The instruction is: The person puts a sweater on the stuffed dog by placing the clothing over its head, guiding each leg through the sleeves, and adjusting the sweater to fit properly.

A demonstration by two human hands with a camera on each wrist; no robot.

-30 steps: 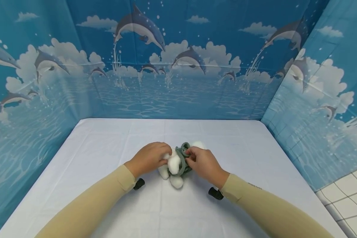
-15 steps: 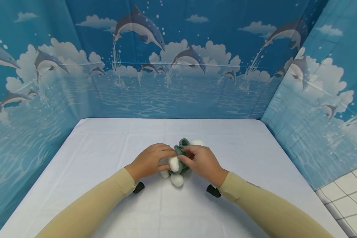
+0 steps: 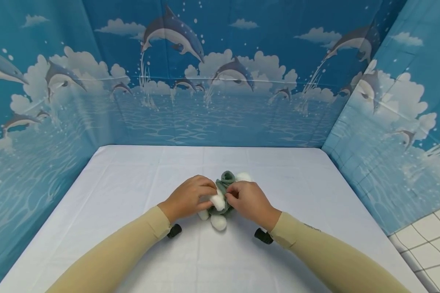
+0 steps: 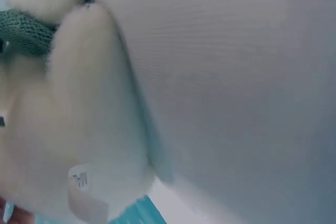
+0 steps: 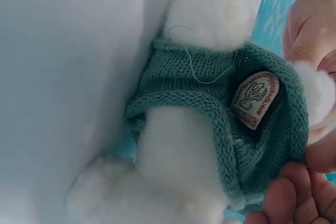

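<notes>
A white plush toy [image 3: 218,223] lies on the white table, dressed in a green knitted sweater [image 3: 227,177]. My left hand [image 3: 188,198] holds one white limb [image 3: 217,201] of the toy between thumb and fingers. In the right wrist view that limb [image 5: 314,94] pokes out past the sweater's edge. My right hand [image 3: 252,203] pinches the hem of the sweater [image 5: 194,77], which bears a sewn label [image 5: 257,99]. White fur with a small printed tag [image 4: 80,179] fills the left of the left wrist view, where the left hand's grip does not show.
The table [image 3: 139,256] is covered by a white cloth. Blue curtains [image 3: 220,114] with dolphins stand behind it and at both sides. Black pieces [image 3: 174,230] sit by the wrists. White tiles [image 3: 430,244] show at the lower right.
My left hand has shifted slightly right, its fingers further over the limb. The right hand moved left along the sweater, then drew back a little. The limb now tilts toward the right hand.
</notes>
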